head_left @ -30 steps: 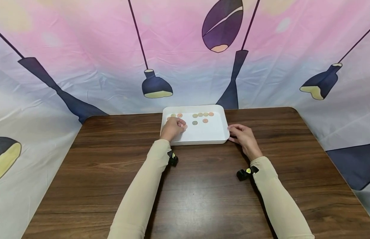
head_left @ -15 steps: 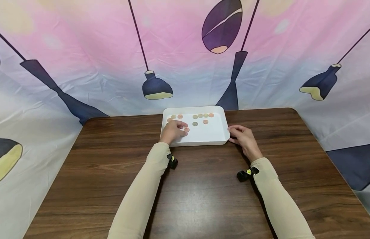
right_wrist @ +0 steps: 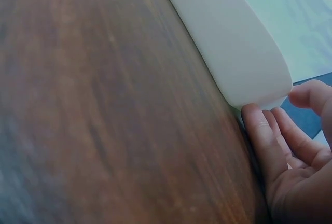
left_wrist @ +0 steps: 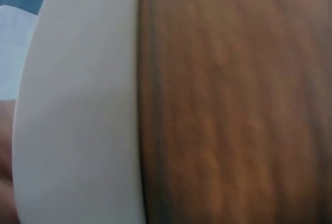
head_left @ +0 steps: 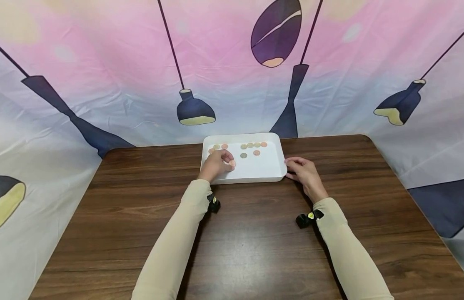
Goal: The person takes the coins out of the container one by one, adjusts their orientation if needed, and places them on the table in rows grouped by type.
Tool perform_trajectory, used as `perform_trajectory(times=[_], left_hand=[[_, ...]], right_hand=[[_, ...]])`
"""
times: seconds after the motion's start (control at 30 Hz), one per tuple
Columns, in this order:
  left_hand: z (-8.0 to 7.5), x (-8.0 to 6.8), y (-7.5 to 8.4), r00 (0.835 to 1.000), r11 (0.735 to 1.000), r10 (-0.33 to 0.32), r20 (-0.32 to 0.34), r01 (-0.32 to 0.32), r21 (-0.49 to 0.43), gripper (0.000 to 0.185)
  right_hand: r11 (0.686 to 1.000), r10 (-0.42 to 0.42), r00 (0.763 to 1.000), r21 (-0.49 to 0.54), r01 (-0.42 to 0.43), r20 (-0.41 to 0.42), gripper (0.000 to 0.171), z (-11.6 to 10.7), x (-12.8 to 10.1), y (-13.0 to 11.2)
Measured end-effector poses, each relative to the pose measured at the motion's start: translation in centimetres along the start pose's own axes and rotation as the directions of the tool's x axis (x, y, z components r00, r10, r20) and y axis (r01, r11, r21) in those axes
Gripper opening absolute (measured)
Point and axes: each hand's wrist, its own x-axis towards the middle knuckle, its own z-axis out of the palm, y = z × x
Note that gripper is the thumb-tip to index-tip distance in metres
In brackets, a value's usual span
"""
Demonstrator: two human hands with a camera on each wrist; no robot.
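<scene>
In the head view, my left hand [head_left: 215, 163] reaches over the near left part of a white tray [head_left: 259, 170]. Its thumb and fingertips pinch a copper-coloured coin [head_left: 232, 163]. My right hand [head_left: 308, 173] grips the tray's right side near the front corner. In the right wrist view, the right thumb [right_wrist: 309, 95] is at the rim and the fingers lie lower against the wall. Other copper and yellowish coins lie in the tray, with a row at the back right [head_left: 250, 145] and a silvery coin [head_left: 243, 155] nearer the middle. The left wrist view hides the left fingertips.
The tray stands at the far edge of a dark brown wooden table [head_left: 250, 233]. Close behind hangs a pastel cloth [head_left: 232, 104] printed with lamps. Black wrist cameras sit on the left cuff [head_left: 214, 203] and the right cuff [head_left: 309, 218].
The left hand and its copper coin have come slightly toward the tray's front, and the fingers have closed in on the coin. The right hand stays at the tray's side.
</scene>
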Motion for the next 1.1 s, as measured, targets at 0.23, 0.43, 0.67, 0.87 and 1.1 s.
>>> perform_trajectory(times=[0.23,0.43,0.67,0.87,1.1], left_hand=[[-0.1,-0.4,-0.2,0.999,0.995,0.046,0.028,-0.048,0.084,0.032],[-0.5,-0.6,-0.5,0.99,0.985,0.109,0.092,-0.12,0.121,0.034],[-0.7,-0.8,-0.4,0.988,0.983,0.124,0.096,-0.136,0.127,0.035],[-0.7,-1.0,-0.3,0.984,0.975,0.158,0.077,-0.168,0.144,0.024],[-0.5,-1.1,-0.5,0.982,0.964,0.186,0.044,-0.19,0.183,0.016]], right_hand=[[1.0,0.001,1.0,0.006,-0.001,-0.008,0.039,0.2,0.0,0.1],[1.0,0.0,1.0,0.009,0.0,0.0,0.041,0.2,-0.2,0.1],[1.0,-0.007,1.0,0.007,0.007,-0.002,0.04,0.1,-0.2,0.0],[1.0,-0.004,1.0,0.018,0.004,-0.01,0.038,0.2,-0.2,0.0],[1.0,-0.012,1.0,0.008,0.012,-0.006,0.04,0.1,-0.3,0.0]])
